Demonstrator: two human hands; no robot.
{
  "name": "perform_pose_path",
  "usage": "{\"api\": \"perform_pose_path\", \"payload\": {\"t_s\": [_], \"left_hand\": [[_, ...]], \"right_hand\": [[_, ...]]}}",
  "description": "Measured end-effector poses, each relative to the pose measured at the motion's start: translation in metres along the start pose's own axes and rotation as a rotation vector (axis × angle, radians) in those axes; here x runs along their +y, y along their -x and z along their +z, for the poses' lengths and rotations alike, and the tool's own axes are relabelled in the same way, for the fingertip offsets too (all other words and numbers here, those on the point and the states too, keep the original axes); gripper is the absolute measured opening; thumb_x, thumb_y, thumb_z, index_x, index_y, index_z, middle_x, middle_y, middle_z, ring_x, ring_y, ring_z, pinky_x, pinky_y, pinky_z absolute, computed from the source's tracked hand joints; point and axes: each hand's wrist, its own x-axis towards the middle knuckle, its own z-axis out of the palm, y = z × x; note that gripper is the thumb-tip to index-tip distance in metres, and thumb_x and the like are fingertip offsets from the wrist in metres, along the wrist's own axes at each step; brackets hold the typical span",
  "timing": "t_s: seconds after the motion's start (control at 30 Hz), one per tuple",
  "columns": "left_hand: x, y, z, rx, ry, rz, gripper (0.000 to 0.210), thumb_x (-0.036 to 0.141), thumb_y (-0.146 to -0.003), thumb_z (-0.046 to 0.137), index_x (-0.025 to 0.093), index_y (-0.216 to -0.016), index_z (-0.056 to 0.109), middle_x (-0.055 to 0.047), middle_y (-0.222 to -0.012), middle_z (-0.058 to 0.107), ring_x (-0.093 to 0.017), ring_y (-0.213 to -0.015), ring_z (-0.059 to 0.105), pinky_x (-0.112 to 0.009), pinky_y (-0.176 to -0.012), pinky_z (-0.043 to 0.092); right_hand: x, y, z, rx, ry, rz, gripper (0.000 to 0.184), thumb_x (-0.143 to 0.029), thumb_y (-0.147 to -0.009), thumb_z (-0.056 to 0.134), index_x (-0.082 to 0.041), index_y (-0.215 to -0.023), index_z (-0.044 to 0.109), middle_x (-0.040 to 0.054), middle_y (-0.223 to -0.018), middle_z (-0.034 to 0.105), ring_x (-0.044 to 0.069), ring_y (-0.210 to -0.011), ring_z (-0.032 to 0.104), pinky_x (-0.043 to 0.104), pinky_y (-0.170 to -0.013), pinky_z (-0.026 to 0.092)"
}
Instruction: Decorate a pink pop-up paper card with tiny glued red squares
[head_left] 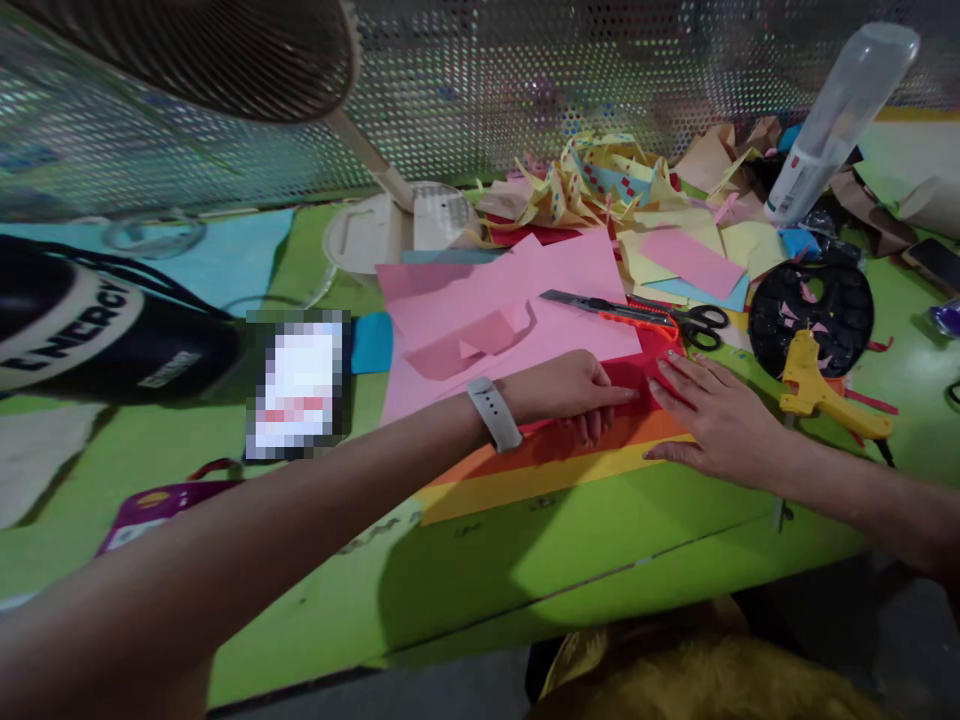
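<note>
Near the front of the desk (pixel 465 575), red paper (pixel 632 374) overlaps orange (pixel 637 430) and yellow paper (pixel 525 481); the work looks unfinished. The left hand (pixel 574 388), half curled, touches the red paper, its grip unclear; the right hand (pixel 712 415) rests flat, fingers extended, gripping nothing. Pink paper (pixel 450 300) behind seems already cut. Farther right, a black tray (pixel 857 310) holds pink scraps (pixel 787 315).

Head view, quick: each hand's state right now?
Left hand: partly curled at the red paper; whether it grips anything cannot be told.
Right hand: open, palm down, fingers on the red paper.
</note>
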Motion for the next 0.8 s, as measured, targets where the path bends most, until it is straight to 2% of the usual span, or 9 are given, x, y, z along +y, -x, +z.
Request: {"api": "perform_pose_path", "payload": {"t_s": [0.2, 0.4, 0.57, 0.73, 0.8], "left_hand": [[-0.007, -0.006, 0.001, -0.007, 0.053, -0.051, 0.052, 0.059, -0.078, 0.067, 0.018, -0.047, 0.061, -0.001, -0.039, 0.059, -0.012, -0.039, 0.054, -0.026, -0.053, 0.045], [-0.016, 0.008, -0.005, 0.020, 0.035, -0.094, 0.053, 0.062, -0.075, 0.068, 0.018, -0.046, 0.060, -0.001, -0.037, 0.057, -0.011, -0.037, 0.051, -0.025, -0.048, 0.042], [-0.049, 0.033, -0.021, 0.077, -0.022, -0.185, 0.054, 0.063, -0.075, 0.066, 0.019, -0.045, 0.060, -0.001, -0.037, 0.056, -0.010, -0.035, 0.049, -0.021, -0.041, 0.035], [-0.090, 0.060, -0.035, 0.115, 0.009, -0.275, 0.052, 0.061, -0.074, 0.069, 0.019, -0.045, 0.061, -0.002, -0.036, 0.056, -0.011, -0.033, 0.049, -0.021, -0.038, 0.036], [-0.103, 0.069, -0.038, 0.143, 0.005, -0.273, 0.053, 0.060, -0.078, 0.065, 0.019, -0.045, 0.062, -0.003, -0.036, 0.056, -0.012, -0.033, 0.050, -0.021, -0.037, 0.035]], "right_hand": [[0.000, 0.000, -0.001, -0.016, 0.010, -0.003, 0.070, -0.061, -0.093, 0.046, -0.006, -0.135, 0.056, 0.0212, -0.143, 0.051, 0.036, -0.138, 0.042, 0.054, -0.112, 0.036], [0.000, 0.000, -0.001, -0.002, -0.016, 0.007, 0.071, -0.062, -0.092, 0.046, -0.007, -0.136, 0.056, 0.0209, -0.143, 0.052, 0.035, -0.138, 0.043, 0.054, -0.112, 0.036], [0.001, 0.001, -0.001, 0.010, 0.006, -0.005, 0.073, -0.064, -0.094, 0.038, -0.007, -0.136, 0.055, 0.0197, -0.143, 0.052, 0.035, -0.136, 0.045, 0.054, -0.112, 0.037], [0.003, 0.002, 0.001, 0.039, 0.006, -0.024, 0.069, -0.062, -0.095, 0.040, -0.008, -0.135, 0.057, 0.0199, -0.141, 0.054, 0.034, -0.135, 0.046, 0.055, -0.111, 0.038], [0.003, 0.002, 0.001, 0.053, 0.026, -0.035, 0.070, -0.062, -0.095, 0.039, -0.007, -0.134, 0.057, 0.0202, -0.140, 0.055, 0.034, -0.134, 0.047, 0.054, -0.110, 0.039]]}}
